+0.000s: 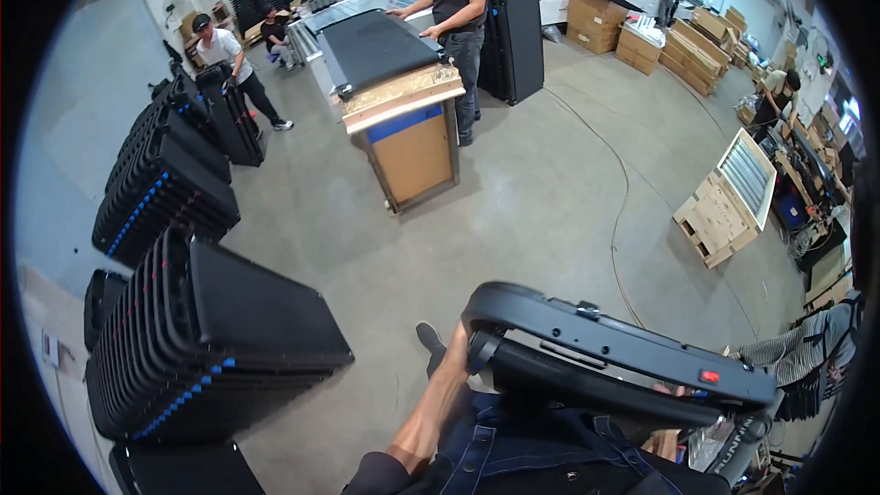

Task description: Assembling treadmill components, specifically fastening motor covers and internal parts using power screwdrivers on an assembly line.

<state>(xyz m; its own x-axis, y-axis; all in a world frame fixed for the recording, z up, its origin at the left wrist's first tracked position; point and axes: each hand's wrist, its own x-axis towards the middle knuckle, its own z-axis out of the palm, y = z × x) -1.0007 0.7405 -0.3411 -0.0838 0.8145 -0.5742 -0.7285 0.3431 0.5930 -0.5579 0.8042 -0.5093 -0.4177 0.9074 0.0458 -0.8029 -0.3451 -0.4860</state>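
Across the front of my body I carry a black folded treadmill (pixel 632 341), with a long side rail, a rounded end at the left and a small red switch (pixel 709 376) near its right end. My left hand (pixel 460 348) grips the rounded end; its fingers are mostly hidden behind the frame. Lower down, partly covered by the deck, my right hand (pixel 664 443) holds the treadmill from beneath near its right end. A grey tube (pixel 739 449) angles down at that end.
Black decks stand in a tall row (pixel 238 312) at the left. Ahead is a wooden-ended workbench (pixel 408 96), a person (pixel 458 0) beside it. Another person (pixel 229 55) handles a black unit at the far left. A hose (pixel 623 192) crosses the floor; a wooden crate (pixel 729 202) stands right.
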